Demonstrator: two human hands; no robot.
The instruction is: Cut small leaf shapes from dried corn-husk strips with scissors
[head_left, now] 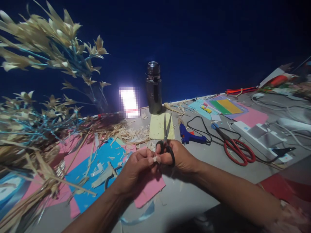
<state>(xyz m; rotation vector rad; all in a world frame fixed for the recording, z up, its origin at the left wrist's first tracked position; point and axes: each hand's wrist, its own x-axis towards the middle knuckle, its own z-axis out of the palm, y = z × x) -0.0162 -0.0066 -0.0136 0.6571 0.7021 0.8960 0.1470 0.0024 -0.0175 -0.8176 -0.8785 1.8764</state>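
My right hand (178, 157) grips a small pair of black-handled scissors (167, 129), its blades slightly apart and pointing away from me. Between the fingertips of my left hand (139, 165) is a small pale piece (155, 159), perhaps dried husk; the right thumb meets it too. Both hands are close together above the table. Beneath them lies a pink paper sheet (150, 191). Just beyond the scissors is a yellow paper piece (155, 127) with bits on it. A blue glue gun (193, 136) rests to the right of my right hand.
Large red-handled scissors (239, 152) lie beside a white power strip (257, 136) with cables. A dark flask (154, 90) stands at the back. Dried flowers on blue stems (80, 58) rise at the left, over blue paper (87, 181) strewn with scraps. Coloured sheets (225, 106) lie back right.
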